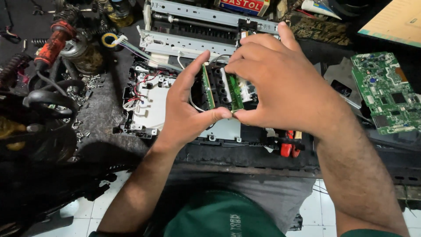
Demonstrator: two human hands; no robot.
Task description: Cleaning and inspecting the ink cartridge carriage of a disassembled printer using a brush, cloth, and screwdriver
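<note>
Above the opened printer chassis [151, 103], a small black carriage block with green circuit strips [221, 90] sits pinched between both hands. Left hand [186, 112] grips its near edge, thumb and forefinger curled round it; right hand [280, 83] clamps the far side, fingers bunched over the top. Off right, a green circuit board [386, 92] lies flat. Red-handled pliers [289, 147] rest just below.

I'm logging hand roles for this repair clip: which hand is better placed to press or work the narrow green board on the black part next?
Probably the right hand: its fingertips already pinch the narrow green board, while the left hand cradles the black part steady.
</note>
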